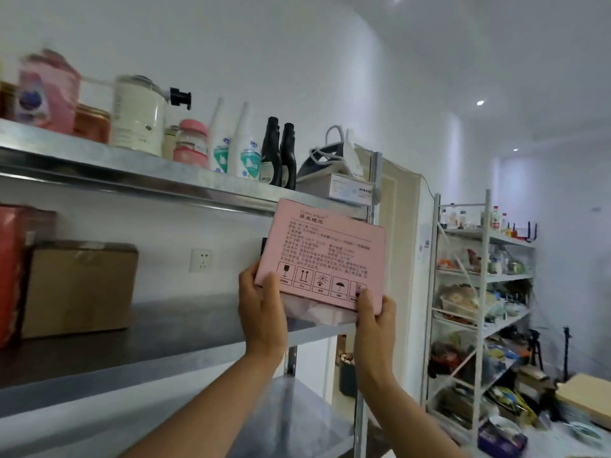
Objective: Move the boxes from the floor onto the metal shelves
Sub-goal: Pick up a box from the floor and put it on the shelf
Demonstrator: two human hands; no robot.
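Left hand and right hand grip a pink box, not yet on the shelf beside the brown box.

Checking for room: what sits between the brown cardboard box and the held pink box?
In the head view, only bare shelf surface runs from the cardboard box to the pink box; a wall socket shows behind that gap.

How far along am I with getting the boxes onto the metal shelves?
Done: a brown cardboard box and a red package sit on the middle shelf. In hand: the pink box, gripped by left hand and right hand, not yet set down. Left: placing it; the floor is out of view.
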